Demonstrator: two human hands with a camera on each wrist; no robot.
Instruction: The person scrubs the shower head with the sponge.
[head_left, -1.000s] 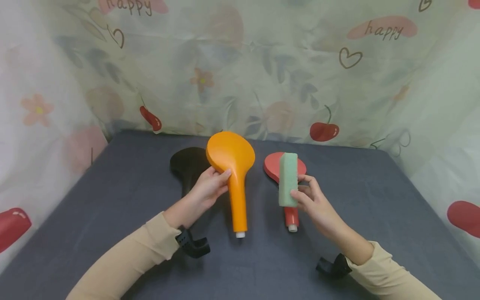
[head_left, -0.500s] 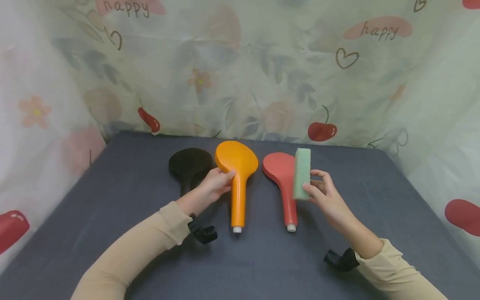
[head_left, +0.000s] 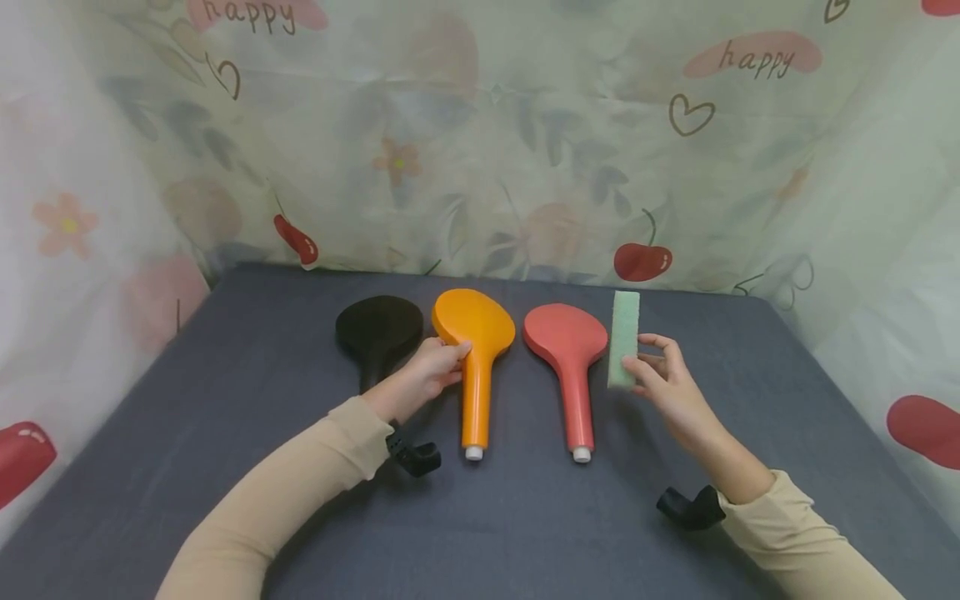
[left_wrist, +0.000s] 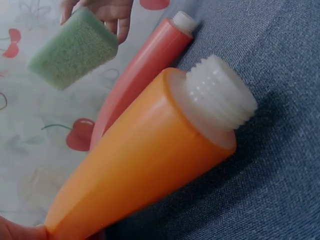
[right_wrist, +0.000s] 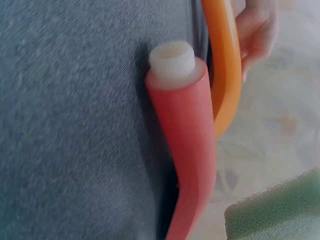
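My left hand (head_left: 431, 368) grips the neck of an orange handheld shower head (head_left: 476, 408), thumb on top. Its white threaded end (left_wrist: 220, 95) points toward me; I cannot tell whether it rests on the table. My right hand (head_left: 678, 404) pinches a pale green sponge (head_left: 625, 333), held upright above the table just right of a red shower head (head_left: 566, 333). That red one lies untouched, its handle (right_wrist: 185, 120) large in the right wrist view. Behind my left forearm lies a black shower head (head_left: 378, 325), its handle mostly hidden.
A dark blue-grey cloth covers the table (head_left: 510, 533). Floral curtains (head_left: 495, 150) enclose the back and both sides. Black straps with small mounts (head_left: 690, 508) sit on both wrists.
The sponge has moved right in my right hand, from over the red shower head to beside it. My left hand has lowered the orange shower head toward the table.
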